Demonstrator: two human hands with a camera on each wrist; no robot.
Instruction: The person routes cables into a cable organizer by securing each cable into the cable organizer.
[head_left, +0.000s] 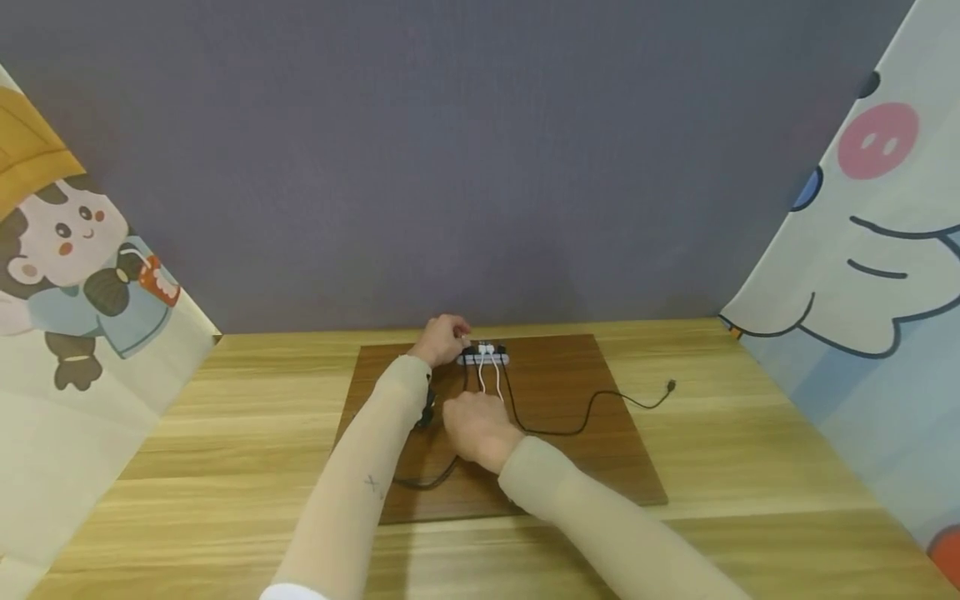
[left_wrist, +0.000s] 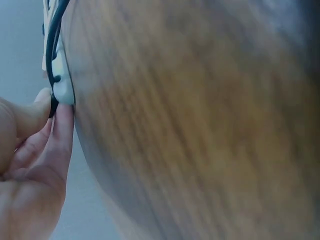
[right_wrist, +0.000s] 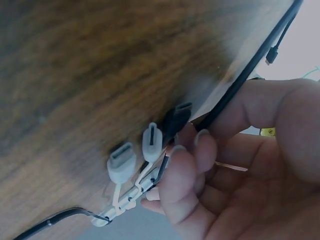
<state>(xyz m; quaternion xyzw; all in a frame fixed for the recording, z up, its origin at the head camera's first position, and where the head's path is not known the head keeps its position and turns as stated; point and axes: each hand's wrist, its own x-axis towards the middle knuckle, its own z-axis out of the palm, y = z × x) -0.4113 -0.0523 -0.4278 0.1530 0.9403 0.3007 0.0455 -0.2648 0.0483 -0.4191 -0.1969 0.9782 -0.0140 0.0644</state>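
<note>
A white cable holder strip (head_left: 484,360) sits near the far edge of a brown board (head_left: 558,375), with black and white cables in its slots. My left hand (head_left: 442,340) is at the strip's left end. In the left wrist view its thumb and finger pinch a black cable (left_wrist: 53,104) beside the white strip (left_wrist: 63,85). Nearer to me, my right hand (head_left: 480,429) curls its fingers round a thick black cable (right_wrist: 235,87). Beside those fingertips are a black connector (right_wrist: 177,117) and two white connectors (right_wrist: 121,162); their cables lead to the strip.
From the strip a thin black cable (head_left: 555,433) runs right, its plug (head_left: 671,386) lying on the light wood table (head_left: 720,450). Another black cable (head_left: 427,484) curves over the board's front left. A grey panel (head_left: 480,167) stands behind, with printed sheets at both sides.
</note>
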